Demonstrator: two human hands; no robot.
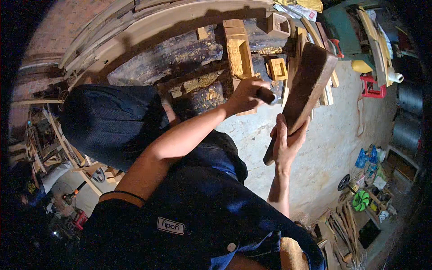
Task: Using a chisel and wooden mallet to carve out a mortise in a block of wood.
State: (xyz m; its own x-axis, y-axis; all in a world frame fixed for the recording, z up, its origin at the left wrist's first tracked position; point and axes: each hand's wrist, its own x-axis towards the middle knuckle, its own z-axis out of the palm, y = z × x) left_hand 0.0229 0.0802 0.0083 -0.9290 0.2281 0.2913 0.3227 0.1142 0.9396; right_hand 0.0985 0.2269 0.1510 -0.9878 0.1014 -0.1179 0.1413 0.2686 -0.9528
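Presumably, if the wooden mallet (310, 83) were swung off line, the left hand (246, 96) could be struck, since a dark round handle (267, 96) is held by it near the close end of the hollowed block (234, 32). To the right of that block, the mallet is gripped by the right hand (289, 141), well apart from the left; whether a blade is seated cannot be told. Right of the block, the mallet's path might be crowded by a small recessed block (272, 71) and planks (309, 28).
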